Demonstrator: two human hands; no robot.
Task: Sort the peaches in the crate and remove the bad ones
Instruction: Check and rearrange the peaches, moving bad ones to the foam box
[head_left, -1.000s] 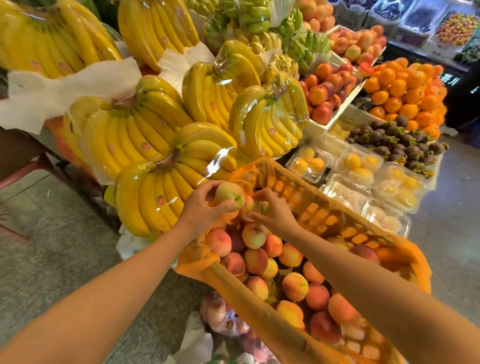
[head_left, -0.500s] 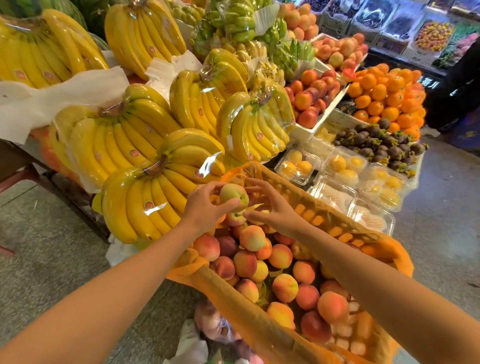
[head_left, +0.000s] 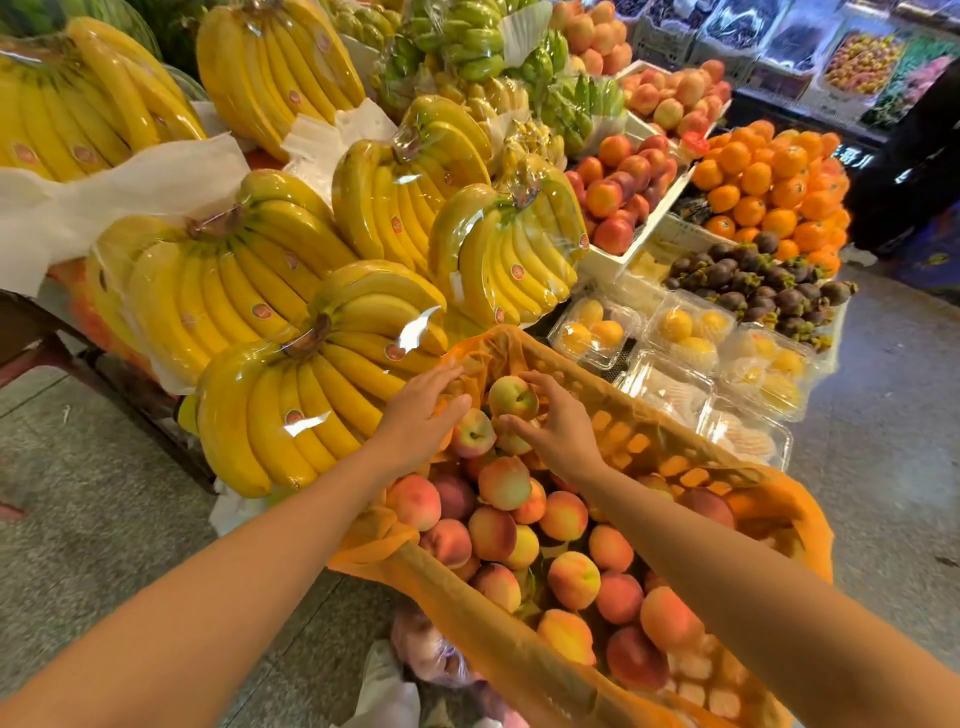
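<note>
An orange crate (head_left: 524, 660) lined with orange plastic holds several peaches (head_left: 571, 577), pink-red and yellow. At its far corner my right hand (head_left: 558, 431) grips a yellow-green peach with a red blush (head_left: 512, 397) between thumb and fingers, lifted just above the pile. My left hand (head_left: 418, 413) lies flat on the crate's far-left corner, fingers apart, its fingertips against another peach (head_left: 471, 432) without closing on it. Both forearms reach over the crate and hide part of the fruit.
Wrapped banana bunches (head_left: 311, 374) crowd the stand just left of the crate. Clear boxes of yellow fruit (head_left: 685, 332) sit right behind it, then mangosteens (head_left: 763, 286) and oranges (head_left: 769, 176). A plastic bag of peaches (head_left: 431, 654) lies on the floor below the crate.
The yellow-green peach has passed from my left hand to my right hand. My left hand has dropped onto the crate corner. The camera has drifted slightly.
</note>
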